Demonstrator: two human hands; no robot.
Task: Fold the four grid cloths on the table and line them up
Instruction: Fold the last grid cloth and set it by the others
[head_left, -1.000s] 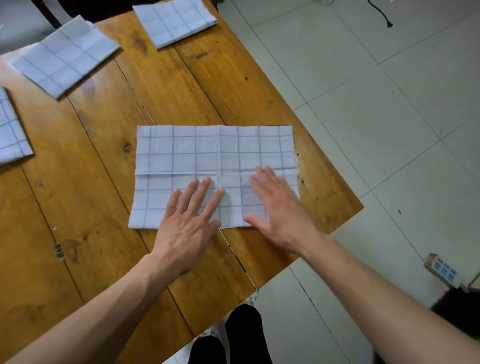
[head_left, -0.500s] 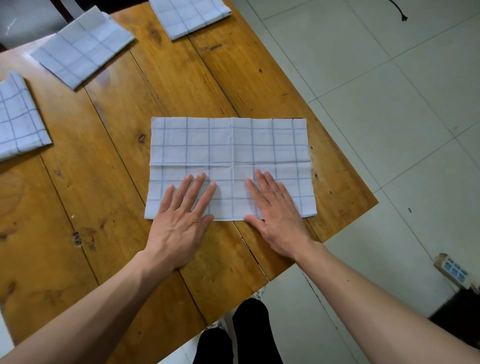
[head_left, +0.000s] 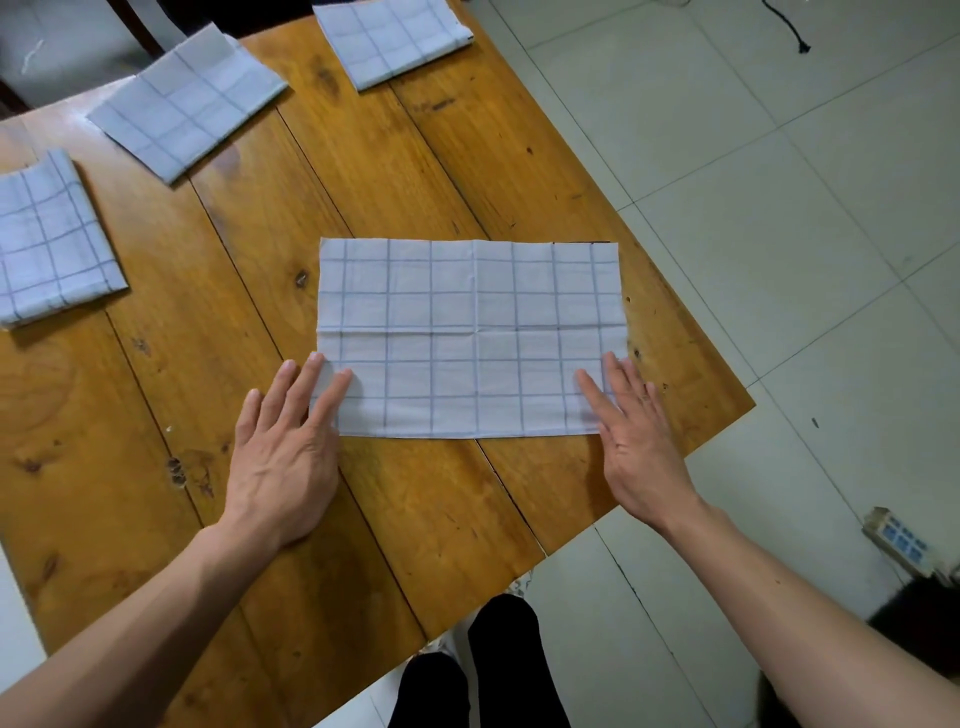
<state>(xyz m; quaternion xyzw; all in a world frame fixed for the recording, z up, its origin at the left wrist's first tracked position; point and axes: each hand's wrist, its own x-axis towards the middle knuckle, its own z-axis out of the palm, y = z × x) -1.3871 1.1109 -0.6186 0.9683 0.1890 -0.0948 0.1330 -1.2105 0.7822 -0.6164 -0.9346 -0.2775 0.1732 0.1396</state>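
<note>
pale tiled floor (head_left: 753, 218) right of a wooden plank bench (head_left: 171, 374), corner near the right hand. half-folded grid cloth (head_left: 467, 338) lying flat as a wide rectangle near that corner, creased across the middle and down the centre. left hand (head_left: 283, 457) flat, fingers straight, fingertips resting on the cloth's near left corner, gripping nothing. right hand (head_left: 636, 441) flat too, fingers straight, resting on the near right corner, gripping nothing. three folded cloths further off: one (head_left: 49, 239) at the left edge, one (head_left: 189, 101) up left, one (head_left: 392, 39) at the top, well apart from each other. black cord (head_left: 789, 26) on the floor top right, power strip (head_left: 901, 540) low right. dark trouser legs (head_left: 498, 665) below the bench edge.
</note>
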